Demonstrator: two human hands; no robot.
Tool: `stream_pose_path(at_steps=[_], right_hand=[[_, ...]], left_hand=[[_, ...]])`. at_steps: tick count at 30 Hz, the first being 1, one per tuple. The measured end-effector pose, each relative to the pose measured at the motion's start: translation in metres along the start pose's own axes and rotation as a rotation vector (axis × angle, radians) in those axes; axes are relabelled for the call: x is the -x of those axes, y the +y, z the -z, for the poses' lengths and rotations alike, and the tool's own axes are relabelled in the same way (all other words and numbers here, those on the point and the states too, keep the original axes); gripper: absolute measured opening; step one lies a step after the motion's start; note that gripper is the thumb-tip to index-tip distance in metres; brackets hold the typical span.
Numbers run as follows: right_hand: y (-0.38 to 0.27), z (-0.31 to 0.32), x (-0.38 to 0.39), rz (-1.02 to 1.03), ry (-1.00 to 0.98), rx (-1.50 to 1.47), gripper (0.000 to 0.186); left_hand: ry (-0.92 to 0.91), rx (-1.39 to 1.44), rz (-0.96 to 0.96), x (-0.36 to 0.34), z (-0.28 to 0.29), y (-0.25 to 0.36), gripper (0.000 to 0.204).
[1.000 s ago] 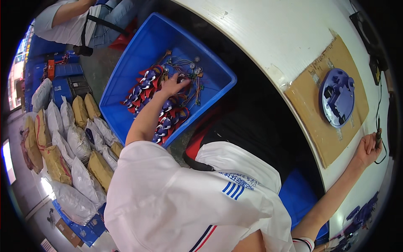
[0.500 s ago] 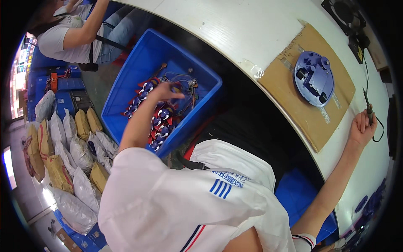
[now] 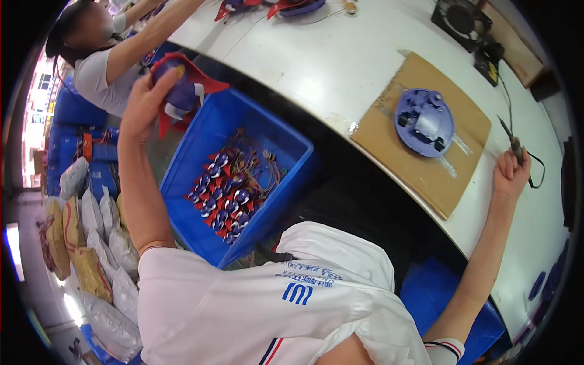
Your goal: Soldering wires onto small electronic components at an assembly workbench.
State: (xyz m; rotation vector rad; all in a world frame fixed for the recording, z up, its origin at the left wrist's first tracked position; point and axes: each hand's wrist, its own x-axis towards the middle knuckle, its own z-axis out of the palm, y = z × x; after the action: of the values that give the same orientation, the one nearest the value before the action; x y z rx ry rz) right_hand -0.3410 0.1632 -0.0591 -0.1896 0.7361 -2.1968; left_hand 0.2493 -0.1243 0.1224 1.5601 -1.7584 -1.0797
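Observation:
My left hand (image 3: 145, 100) is raised above the blue bin (image 3: 286, 146) and grips a red and purple plastic toy part (image 3: 182, 91) with pointed red fins. The bin holds several more such red and purple parts (image 3: 226, 188) with loose wires. My right hand (image 3: 510, 173) rests on the white table (image 3: 316, 61) and holds a thin dark tool (image 3: 511, 137) with a black cord. A round purple shell (image 3: 424, 121) lies on a brown cardboard sheet (image 3: 420, 164) between my two hands.
Another person (image 3: 103, 61) in a grey shirt works at the upper left, arms reaching to the table. A black fan (image 3: 461, 19) stands at the table's far edge. Filled bags (image 3: 91, 243) line the floor at left. A blue seat (image 3: 438, 292) is under me.
My left hand has lifted out of the bin with one red and purple part in it. The right hand stayed on the table with the tool.

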Motion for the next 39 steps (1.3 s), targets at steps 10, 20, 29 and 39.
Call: stream_pose_path(at_steps=[10,20,29,39], right_hand=[[0.014,-0.030,0.013,0.023,0.091,0.039,0.028],[0.020,-0.051,0.023,0.059,0.179,-0.026,0.025],[0.016,-0.054,0.022,0.082,0.201,-0.026,0.024],[0.013,-0.059,0.025,0.073,0.266,-0.037,0.023]], left_hand=[[-0.288,0.170,-0.489,-0.065,-0.130,0.150,0.035],[-0.068,-1.239,-1.220,-0.113,-0.213,0.082,0.014],[-0.091,-1.331,-1.221,-0.129,-0.196,0.068,0.006],[-0.217,-0.754,-0.902,-0.124,-0.300,0.015,0.061]])
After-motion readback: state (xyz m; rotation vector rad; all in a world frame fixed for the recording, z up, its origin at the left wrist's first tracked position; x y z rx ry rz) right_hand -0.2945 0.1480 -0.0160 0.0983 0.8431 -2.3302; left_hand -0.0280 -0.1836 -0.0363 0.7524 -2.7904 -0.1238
